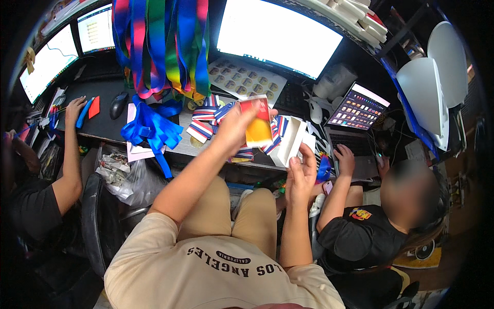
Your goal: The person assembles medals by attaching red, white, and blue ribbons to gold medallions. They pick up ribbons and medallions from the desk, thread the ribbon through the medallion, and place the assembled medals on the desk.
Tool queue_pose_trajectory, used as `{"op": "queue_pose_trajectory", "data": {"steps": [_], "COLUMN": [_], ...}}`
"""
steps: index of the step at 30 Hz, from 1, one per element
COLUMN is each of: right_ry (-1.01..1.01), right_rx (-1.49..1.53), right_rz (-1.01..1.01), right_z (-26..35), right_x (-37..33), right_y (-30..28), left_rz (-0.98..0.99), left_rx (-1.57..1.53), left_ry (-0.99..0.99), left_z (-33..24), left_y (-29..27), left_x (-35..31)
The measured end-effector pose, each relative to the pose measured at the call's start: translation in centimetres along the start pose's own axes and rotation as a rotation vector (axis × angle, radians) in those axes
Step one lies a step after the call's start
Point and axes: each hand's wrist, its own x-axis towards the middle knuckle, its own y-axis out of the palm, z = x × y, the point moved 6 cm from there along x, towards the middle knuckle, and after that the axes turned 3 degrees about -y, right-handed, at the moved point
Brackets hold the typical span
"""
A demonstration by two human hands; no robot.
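Observation:
My left hand (235, 127) is closed around the edge of a small flat packet (259, 133), red at the top and yellow-orange below, its details blurred. To the right, my right hand (301, 170) pinches the near end of an open white box (289, 140) between thumb and fingers. The packet is held up just left of the box, apart from it. Under and behind both lie several striped ribbons (201, 131) in red, white and blue, partly hidden by my left hand.
Multicoloured ribbons (159, 46) hang in front of the desk, and blue ribbons (149, 129) are heaped left. A sheet of round stickers (244, 77) lies under the monitor (278, 33). Co-workers sit on both sides; the right one is at a laptop (357, 110).

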Motion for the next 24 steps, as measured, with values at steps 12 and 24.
{"op": "queue_pose_trajectory", "data": {"steps": [12, 24], "right_ry": [0.245, -1.015], "right_rx": [0.377, -1.241], "right_rz": [0.083, 0.441], "right_z": [-2.7, 2.9], "right_x": [-1.1, -3.8], "right_y": [2.2, 6.1], "left_rz": [-0.133, -0.215], "left_rx": [0.093, -0.069], "left_ry": [0.425, 0.143], "left_z": [2.9, 3.8], "left_y": [2.1, -1.1], "left_x": [-2.8, -1.4]}}
